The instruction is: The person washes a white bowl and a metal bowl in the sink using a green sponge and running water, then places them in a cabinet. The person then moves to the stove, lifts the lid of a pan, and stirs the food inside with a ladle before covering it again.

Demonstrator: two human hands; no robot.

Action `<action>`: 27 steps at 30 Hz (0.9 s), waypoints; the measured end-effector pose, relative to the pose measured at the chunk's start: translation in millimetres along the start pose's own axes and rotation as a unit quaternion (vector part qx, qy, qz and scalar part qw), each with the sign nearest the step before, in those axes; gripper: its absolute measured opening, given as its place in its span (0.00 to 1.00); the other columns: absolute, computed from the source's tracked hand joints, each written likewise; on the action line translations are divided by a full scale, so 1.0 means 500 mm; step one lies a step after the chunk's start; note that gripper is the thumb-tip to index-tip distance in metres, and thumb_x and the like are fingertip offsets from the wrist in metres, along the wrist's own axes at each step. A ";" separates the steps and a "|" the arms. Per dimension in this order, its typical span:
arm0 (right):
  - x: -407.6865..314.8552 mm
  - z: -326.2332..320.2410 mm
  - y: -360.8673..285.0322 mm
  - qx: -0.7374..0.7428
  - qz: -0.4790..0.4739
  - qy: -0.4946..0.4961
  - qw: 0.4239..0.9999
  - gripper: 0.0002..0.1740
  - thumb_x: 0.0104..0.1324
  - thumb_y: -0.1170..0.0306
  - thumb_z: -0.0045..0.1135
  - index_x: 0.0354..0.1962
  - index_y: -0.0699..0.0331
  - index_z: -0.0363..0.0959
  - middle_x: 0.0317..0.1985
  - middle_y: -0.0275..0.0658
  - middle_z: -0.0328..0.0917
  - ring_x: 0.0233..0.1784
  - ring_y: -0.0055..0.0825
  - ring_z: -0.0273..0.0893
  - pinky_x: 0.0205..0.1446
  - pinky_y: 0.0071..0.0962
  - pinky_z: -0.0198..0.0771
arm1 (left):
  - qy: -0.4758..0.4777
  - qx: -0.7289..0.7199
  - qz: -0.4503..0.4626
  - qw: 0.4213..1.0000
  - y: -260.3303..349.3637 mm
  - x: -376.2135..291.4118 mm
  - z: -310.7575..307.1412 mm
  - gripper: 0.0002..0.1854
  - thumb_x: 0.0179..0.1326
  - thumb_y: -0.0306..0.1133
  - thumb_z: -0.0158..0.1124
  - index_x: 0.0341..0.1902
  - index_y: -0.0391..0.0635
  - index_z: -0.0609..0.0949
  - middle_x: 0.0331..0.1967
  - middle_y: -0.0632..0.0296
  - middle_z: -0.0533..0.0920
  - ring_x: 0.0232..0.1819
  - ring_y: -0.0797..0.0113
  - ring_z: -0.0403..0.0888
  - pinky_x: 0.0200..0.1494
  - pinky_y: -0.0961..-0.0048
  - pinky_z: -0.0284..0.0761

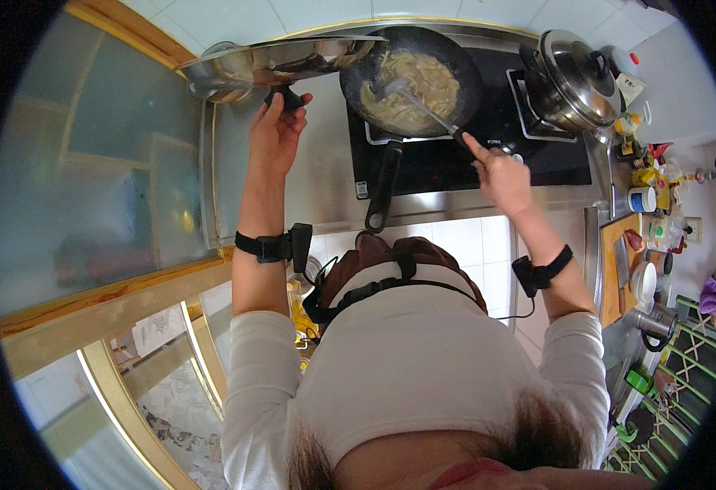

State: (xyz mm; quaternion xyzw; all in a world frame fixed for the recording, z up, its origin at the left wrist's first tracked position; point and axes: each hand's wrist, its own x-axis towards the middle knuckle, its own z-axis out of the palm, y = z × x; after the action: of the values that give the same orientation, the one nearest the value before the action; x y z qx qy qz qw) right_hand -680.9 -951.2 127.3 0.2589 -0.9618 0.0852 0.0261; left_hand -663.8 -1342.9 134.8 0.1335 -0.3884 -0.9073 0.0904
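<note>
My left hand point(281, 131) grips the black knob of a large metal lid point(309, 60), which is tilted on edge at the left of the wok point(469, 67). My right hand point(502, 174) is closed round the black handle of a metal cooking spatula point(428, 110), index finger stretched along it. The spatula's head rests in pale sliced food with sauce point(428, 76) inside the wok. The wok stands on the left burner, its long black handle pointing towards me. What the slices are, I cannot tell.
A lidded steel pot point(569, 86) stands on the right burner of the black glass hob point(535, 165). Bottles and jars line the right counter. Nearer me there lies a wooden cutting board point(610, 269) with a cleaver point(621, 263). A frosted glass panel point(113, 171) borders the left side.
</note>
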 end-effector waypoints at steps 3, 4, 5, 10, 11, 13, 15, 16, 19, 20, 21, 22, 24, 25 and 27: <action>0.012 -0.028 0.024 -0.076 -0.046 0.036 0.995 0.35 0.59 0.76 0.55 0.64 0.40 0.69 0.24 0.40 0.74 0.21 0.34 0.78 0.22 0.32 0.74 | 0.006 0.023 0.009 1.000 -0.005 0.000 0.003 0.14 0.74 0.36 0.51 0.53 0.37 0.71 0.46 0.38 0.81 0.31 0.68 0.78 0.32 0.76 0.75; 0.025 -0.026 0.029 -0.096 -0.061 0.038 0.993 0.36 0.57 0.76 0.56 0.64 0.40 0.69 0.24 0.39 0.73 0.21 0.34 0.78 0.22 0.31 0.74 | 0.010 0.035 0.011 0.999 -0.005 -0.002 0.003 0.15 0.74 0.37 0.51 0.54 0.38 0.71 0.47 0.38 0.81 0.32 0.68 0.78 0.32 0.77 0.75; 0.041 -0.024 0.034 -0.116 -0.072 0.034 0.990 0.37 0.56 0.76 0.57 0.64 0.40 0.69 0.25 0.39 0.72 0.21 0.33 0.77 0.21 0.30 0.73 | 0.009 0.035 0.012 0.999 -0.006 -0.002 0.003 0.15 0.74 0.37 0.51 0.54 0.38 0.71 0.47 0.38 0.81 0.32 0.68 0.78 0.32 0.77 0.75; 0.135 0.023 0.054 -0.135 -0.124 0.114 0.976 0.45 0.54 0.81 0.52 0.67 0.31 0.62 0.31 0.38 0.71 0.29 0.34 0.79 0.28 0.33 0.75 | 0.016 0.034 0.004 0.999 -0.005 -0.002 0.000 0.15 0.74 0.37 0.51 0.54 0.37 0.71 0.47 0.38 0.81 0.32 0.68 0.78 0.32 0.77 0.76; 0.146 0.031 0.061 -0.145 -0.089 0.090 0.981 0.45 0.55 0.81 0.52 0.68 0.31 0.61 0.32 0.38 0.71 0.29 0.34 0.80 0.28 0.33 0.76 | 0.013 0.035 0.007 0.999 -0.004 -0.003 -0.002 0.15 0.74 0.37 0.51 0.54 0.37 0.71 0.47 0.38 0.81 0.32 0.68 0.78 0.32 0.77 0.76; 0.156 0.040 0.078 -0.154 -0.038 0.083 0.984 0.46 0.56 0.80 0.51 0.69 0.30 0.59 0.33 0.38 0.71 0.31 0.35 0.80 0.29 0.34 0.77 | 0.002 0.031 0.008 0.999 -0.003 -0.003 -0.004 0.15 0.74 0.37 0.51 0.54 0.37 0.71 0.47 0.38 0.81 0.32 0.68 0.79 0.32 0.77 0.76; 0.146 0.044 0.096 -0.187 -0.012 0.068 0.980 0.45 0.57 0.78 0.52 0.69 0.29 0.58 0.31 0.37 0.72 0.26 0.32 0.79 0.25 0.31 0.76 | 0.005 0.026 0.010 1.000 -0.003 0.001 -0.004 0.15 0.74 0.36 0.51 0.54 0.37 0.71 0.47 0.38 0.81 0.32 0.68 0.79 0.32 0.77 0.76; 0.133 0.045 0.103 -0.195 -0.008 0.071 0.978 0.45 0.57 0.78 0.52 0.69 0.29 0.58 0.31 0.37 0.72 0.26 0.32 0.79 0.25 0.31 0.76 | 0.001 0.022 0.008 1.000 -0.003 0.003 -0.004 0.15 0.74 0.36 0.51 0.54 0.37 0.71 0.47 0.38 0.81 0.32 0.68 0.79 0.32 0.77 0.77; 0.075 0.047 0.106 -0.157 0.047 0.037 0.986 0.41 0.60 0.76 0.52 0.69 0.32 0.58 0.32 0.40 0.76 0.26 0.38 0.81 0.27 0.35 0.77 | -0.005 0.014 0.001 1.000 -0.005 0.010 0.000 0.15 0.74 0.36 0.51 0.54 0.37 0.71 0.47 0.37 0.81 0.32 0.68 0.78 0.32 0.78 0.77; 0.053 0.048 0.099 -0.127 0.070 0.023 0.989 0.40 0.61 0.75 0.52 0.69 0.33 0.59 0.32 0.41 0.77 0.26 0.39 0.81 0.28 0.36 0.77 | -0.005 0.013 0.000 1.000 -0.006 0.013 0.001 0.15 0.74 0.36 0.51 0.54 0.36 0.71 0.47 0.37 0.81 0.32 0.68 0.78 0.32 0.78 0.77; 0.028 0.048 0.092 -0.104 0.092 0.024 0.990 0.39 0.62 0.74 0.52 0.69 0.34 0.59 0.32 0.43 0.78 0.27 0.41 0.82 0.29 0.38 0.78 | -0.004 0.013 -0.002 1.000 -0.008 0.015 0.003 0.15 0.74 0.36 0.51 0.54 0.36 0.71 0.47 0.37 0.80 0.32 0.68 0.78 0.33 0.78 0.77; 0.007 0.047 0.081 -0.064 0.108 0.016 0.992 0.36 0.65 0.70 0.53 0.69 0.35 0.58 0.31 0.46 0.80 0.29 0.45 0.82 0.32 0.42 0.78 | -0.013 0.011 -0.004 1.000 -0.010 0.017 0.006 0.15 0.74 0.36 0.51 0.54 0.36 0.71 0.47 0.36 0.80 0.32 0.67 0.77 0.33 0.77 0.77; -0.032 0.040 0.059 0.026 0.146 -0.030 0.988 0.36 0.65 0.70 0.54 0.69 0.38 0.59 0.30 0.50 0.81 0.30 0.46 0.81 0.36 0.43 0.78 | -0.009 0.017 -0.013 1.000 -0.013 0.023 0.010 0.15 0.74 0.36 0.51 0.54 0.35 0.70 0.47 0.36 0.80 0.31 0.67 0.77 0.33 0.77 0.78; -0.047 0.034 0.048 0.086 0.144 -0.048 0.985 0.35 0.65 0.70 0.54 0.69 0.40 0.60 0.30 0.52 0.81 0.31 0.47 0.81 0.38 0.43 0.78 | -0.006 0.018 -0.020 1.000 -0.014 0.025 0.011 0.15 0.74 0.35 0.51 0.54 0.35 0.70 0.47 0.36 0.80 0.31 0.67 0.77 0.33 0.77 0.78; -0.063 0.019 0.028 0.172 0.160 -0.023 0.972 0.33 0.64 0.69 0.56 0.67 0.44 0.64 0.31 0.56 0.80 0.31 0.48 0.81 0.38 0.39 0.76 | -0.022 0.012 -0.025 0.999 -0.015 0.028 0.012 0.15 0.74 0.35 0.51 0.54 0.34 0.70 0.47 0.36 0.80 0.31 0.67 0.77 0.34 0.77 0.78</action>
State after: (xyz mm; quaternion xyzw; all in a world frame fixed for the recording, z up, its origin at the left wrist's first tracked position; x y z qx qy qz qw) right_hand -660.7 -925.3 112.6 0.1045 -0.9618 0.2469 -0.0550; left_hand -679.4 -1337.5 130.7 0.1237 -0.3977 -0.9073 0.0578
